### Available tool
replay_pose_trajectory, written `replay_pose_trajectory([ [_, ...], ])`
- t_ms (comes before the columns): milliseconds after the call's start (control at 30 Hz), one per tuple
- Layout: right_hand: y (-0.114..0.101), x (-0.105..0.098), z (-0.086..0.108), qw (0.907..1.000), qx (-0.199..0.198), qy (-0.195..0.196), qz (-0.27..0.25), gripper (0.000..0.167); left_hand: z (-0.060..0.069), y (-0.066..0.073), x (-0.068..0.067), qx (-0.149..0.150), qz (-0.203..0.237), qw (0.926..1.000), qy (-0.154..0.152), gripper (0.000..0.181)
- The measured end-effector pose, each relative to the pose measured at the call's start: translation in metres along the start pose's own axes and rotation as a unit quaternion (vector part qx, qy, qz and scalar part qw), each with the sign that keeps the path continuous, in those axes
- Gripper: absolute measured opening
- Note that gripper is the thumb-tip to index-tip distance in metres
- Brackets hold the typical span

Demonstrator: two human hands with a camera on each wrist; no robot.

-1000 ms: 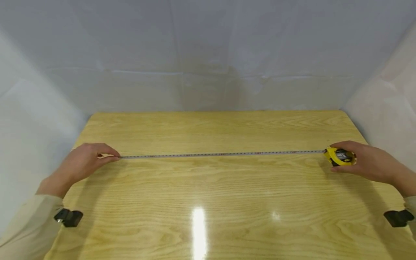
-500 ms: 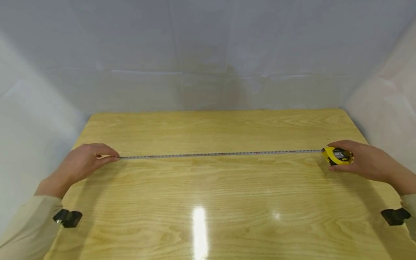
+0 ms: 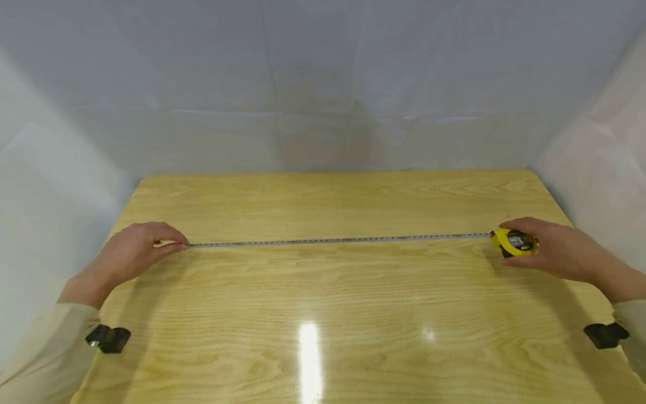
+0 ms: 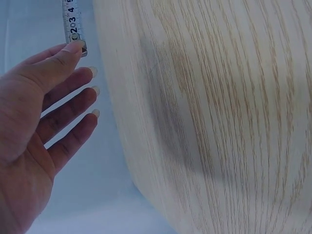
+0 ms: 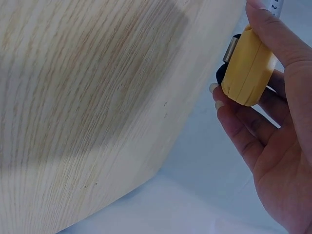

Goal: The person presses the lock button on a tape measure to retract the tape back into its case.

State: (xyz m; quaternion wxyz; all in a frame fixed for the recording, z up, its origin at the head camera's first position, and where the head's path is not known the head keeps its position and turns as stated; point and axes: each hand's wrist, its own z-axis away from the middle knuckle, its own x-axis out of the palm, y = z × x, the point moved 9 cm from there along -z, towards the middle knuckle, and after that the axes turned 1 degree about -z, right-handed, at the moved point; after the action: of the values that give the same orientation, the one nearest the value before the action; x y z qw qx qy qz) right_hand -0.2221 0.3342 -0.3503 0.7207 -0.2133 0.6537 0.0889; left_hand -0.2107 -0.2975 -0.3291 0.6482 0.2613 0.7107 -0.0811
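A yellow and black tape measure (image 3: 515,242) is in my right hand (image 3: 560,249), gripped between thumb and fingers. Its blade (image 3: 348,240) stretches straight across to my left hand (image 3: 133,252), whose thumb and forefinger pinch the end. In the left wrist view the printed blade (image 4: 73,22) runs up from the thumb tip, and the other fingers (image 4: 73,117) of that hand are spread apart below. The right wrist view shows the yellow case (image 5: 248,68) from its edge, with a metal clip on one side.
A light wood table (image 3: 353,308) lies beneath both hands, their shadows falling on it. Pale sheeting (image 3: 323,84) rises behind the table and at both sides. A black camera (image 3: 108,338) is worn on the left wrist, another black camera (image 3: 605,335) on the right.
My right hand has moved left with the tape measure, and the stretch of blade between the hands is slightly shorter. The left hand has barely moved.
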Motion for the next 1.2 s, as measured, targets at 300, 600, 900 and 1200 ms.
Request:
replay_pose_trajectory([
  [300,-0.009,-0.001,-0.003,0.9994,-0.022,0.021,0.016,0.069,-0.002,0.004,0.002,-0.001,-0.016,0.9998,-0.009,0.011],
  [600,-0.014,0.002,-0.004,0.9997,-0.019,0.016,0.009,0.069,-0.007,0.008,0.003,0.002,-0.022,0.9997,-0.007,0.01],
  [900,-0.022,0.003,-0.006,0.9997,-0.021,0.012,0.005,0.068,-0.007,0.01,0.006,0.003,-0.02,0.9998,-0.006,0.01],
  [1200,-0.03,0.002,-0.007,0.9992,-0.031,0.022,0.011,0.068,-0.009,0.015,0.011,0.013,-0.005,0.9999,0.006,0.01],
])
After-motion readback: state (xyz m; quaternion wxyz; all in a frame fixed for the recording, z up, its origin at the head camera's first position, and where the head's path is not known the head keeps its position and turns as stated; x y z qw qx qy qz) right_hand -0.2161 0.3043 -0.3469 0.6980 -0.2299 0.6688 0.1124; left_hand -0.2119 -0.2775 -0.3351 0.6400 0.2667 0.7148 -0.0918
